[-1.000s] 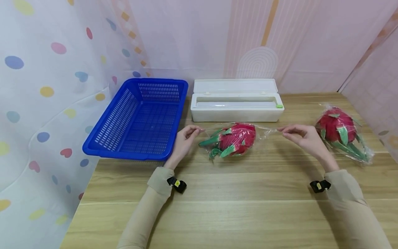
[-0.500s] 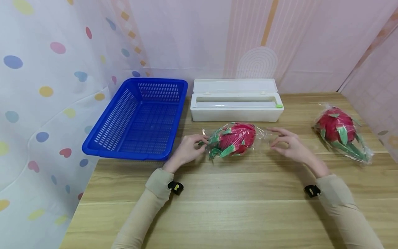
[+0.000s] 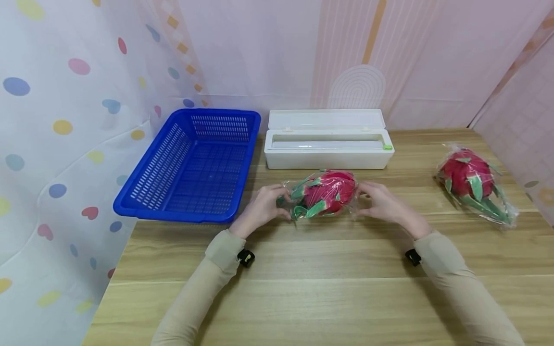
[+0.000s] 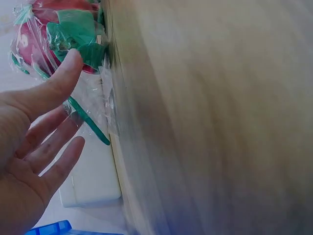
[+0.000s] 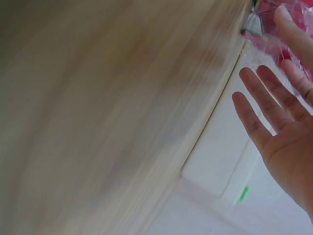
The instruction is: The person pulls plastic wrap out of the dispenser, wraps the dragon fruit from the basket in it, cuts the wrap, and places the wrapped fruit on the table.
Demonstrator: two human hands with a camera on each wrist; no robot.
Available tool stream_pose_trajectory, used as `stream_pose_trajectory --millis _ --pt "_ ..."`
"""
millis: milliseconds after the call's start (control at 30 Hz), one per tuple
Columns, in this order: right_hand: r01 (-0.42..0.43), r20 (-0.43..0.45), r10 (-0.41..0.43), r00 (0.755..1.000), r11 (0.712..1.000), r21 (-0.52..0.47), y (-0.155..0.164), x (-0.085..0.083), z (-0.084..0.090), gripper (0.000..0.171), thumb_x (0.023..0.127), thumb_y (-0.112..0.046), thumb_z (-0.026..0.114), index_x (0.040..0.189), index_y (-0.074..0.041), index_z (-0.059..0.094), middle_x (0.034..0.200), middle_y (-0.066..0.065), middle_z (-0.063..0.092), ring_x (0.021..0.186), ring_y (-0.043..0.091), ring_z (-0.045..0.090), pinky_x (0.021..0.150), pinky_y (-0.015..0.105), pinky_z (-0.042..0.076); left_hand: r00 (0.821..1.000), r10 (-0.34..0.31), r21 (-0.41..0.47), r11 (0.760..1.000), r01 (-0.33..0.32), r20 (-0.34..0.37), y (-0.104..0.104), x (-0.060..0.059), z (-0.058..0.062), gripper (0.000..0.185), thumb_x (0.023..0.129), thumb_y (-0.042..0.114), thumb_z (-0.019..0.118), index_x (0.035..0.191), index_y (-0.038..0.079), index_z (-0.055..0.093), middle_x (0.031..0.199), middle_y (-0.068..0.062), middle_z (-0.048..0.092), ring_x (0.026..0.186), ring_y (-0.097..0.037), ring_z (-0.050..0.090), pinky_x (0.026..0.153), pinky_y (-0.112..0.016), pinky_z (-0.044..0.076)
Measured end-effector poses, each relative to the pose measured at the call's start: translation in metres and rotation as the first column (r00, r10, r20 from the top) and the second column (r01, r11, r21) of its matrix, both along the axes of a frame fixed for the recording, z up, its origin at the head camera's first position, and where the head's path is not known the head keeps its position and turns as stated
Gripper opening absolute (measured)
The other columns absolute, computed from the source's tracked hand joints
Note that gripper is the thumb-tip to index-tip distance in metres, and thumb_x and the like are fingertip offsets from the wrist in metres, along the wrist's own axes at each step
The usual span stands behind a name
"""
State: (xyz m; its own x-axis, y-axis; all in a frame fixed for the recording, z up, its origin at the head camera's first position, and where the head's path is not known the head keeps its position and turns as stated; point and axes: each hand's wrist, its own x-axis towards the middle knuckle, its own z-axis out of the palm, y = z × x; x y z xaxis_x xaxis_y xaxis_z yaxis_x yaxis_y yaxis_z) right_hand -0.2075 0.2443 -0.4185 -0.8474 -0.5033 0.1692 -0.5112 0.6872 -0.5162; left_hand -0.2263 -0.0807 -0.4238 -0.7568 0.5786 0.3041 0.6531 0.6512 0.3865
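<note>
A dragon fruit [image 3: 329, 192], red with green leaf tips and wrapped in clear film, lies mid-table in the head view. At its leafy left end is my left hand [image 3: 267, 206], thumb and fingers spread around the loose film. The left wrist view shows those fingers [image 4: 61, 161] parted beside a green leaf tip. My right hand [image 3: 381, 204] is at the fruit's rounded right end, its fingers [image 5: 254, 117] spread in the right wrist view. Whether either hand touches the film is hard to tell. A second wrapped dragon fruit [image 3: 469, 175] lies on the right.
A blue plastic basket [image 3: 186, 214] stands at the left, close to my left forearm. Behind the middle fruit sits a white cling film box [image 3: 329, 159], its lid raised, with a green slider [image 3: 387, 147]. A patterned curtain [image 3: 242, 57] hangs behind the wooden table [image 3: 320, 298].
Both hands have let go of the film's twisted ends, which they pinched a second ago. They have moved inward to the ends of the middle dragon fruit, the right hand furthest.
</note>
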Motion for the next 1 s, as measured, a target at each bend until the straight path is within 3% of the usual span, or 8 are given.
stream_pose_trajectory --millis 200,400,600,733,867,1000 --pt "0.032 0.013 -0.032 0.999 0.999 -0.01 -0.008 -0.004 0.001 0.038 0.068 -0.01 0.083 0.1 -0.002 0.064 0.1 0.014 0.07 0.101 0.035 0.066 0.09 0.047 0.054 0.996 0.025 0.019 1.0 -0.023 -0.084 0.002 -0.004 -0.001 0.012 0.071 0.011 0.081 0.074 0.009 0.069 0.083 -0.003 0.073 0.085 -0.018 0.072 0.076 -0.029 0.058" --pt "0.035 0.03 -0.032 0.999 0.996 -0.082 -0.007 -0.008 0.0 0.015 0.077 0.008 0.069 0.091 0.002 0.067 0.094 0.019 0.07 0.094 0.037 0.067 0.084 0.044 0.056 0.999 0.042 0.076 0.996 -0.04 -0.022 0.002 -0.005 0.0 0.009 0.075 0.007 0.078 0.074 0.009 0.069 0.083 -0.005 0.074 0.083 -0.019 0.072 0.075 -0.029 0.058" --pt "0.036 0.03 -0.032 0.999 0.987 -0.155 0.005 -0.009 -0.001 0.017 0.077 0.013 0.064 0.091 0.005 0.069 0.095 0.022 0.071 0.091 0.036 0.068 0.083 0.046 0.056 0.998 0.026 0.18 0.983 -0.037 0.063 -0.002 -0.009 -0.004 0.004 0.079 0.004 0.074 0.079 0.004 0.07 0.084 -0.01 0.075 0.082 -0.021 0.072 0.075 -0.028 0.059" --pt "0.064 0.051 -0.055 0.997 0.981 -0.185 0.013 -0.01 0.0 0.013 0.079 0.01 0.066 0.089 0.003 0.07 0.091 0.019 0.072 0.084 0.015 0.069 0.079 0.03 0.058 0.995 0.018 0.252 0.967 -0.043 0.1 -0.004 -0.011 -0.006 0.004 0.08 0.002 0.072 0.082 -0.001 0.07 0.084 -0.013 0.074 0.079 -0.022 0.072 0.075 -0.027 0.059" --pt "0.06 0.075 -0.045 0.996 0.976 -0.209 0.018 -0.011 0.0 0.009 0.082 0.007 0.066 0.087 0.001 0.069 0.089 0.018 0.072 0.08 -0.007 0.06 0.076 0.013 0.053 0.992 0.031 0.324 0.944 -0.069 0.121 -0.006 -0.011 -0.006 0.003 0.079 -0.002 0.072 0.081 -0.002 0.069 0.083 -0.015 0.074 0.078 -0.024 0.072 0.074 -0.029 0.059" --pt "0.046 0.105 -0.021 0.994 0.969 -0.243 0.02 -0.01 -0.001 0.007 0.083 0.005 0.065 0.087 0.0 0.068 0.09 0.017 0.072 0.08 -0.003 0.061 0.075 0.013 0.052 0.991 0.055 0.375 0.922 -0.098 0.123 -0.007 -0.011 -0.006 0.004 0.078 -0.004 0.072 0.08 -0.002 0.069 0.083 -0.016 0.073 0.077 -0.026 0.072 0.073 -0.03 0.059"
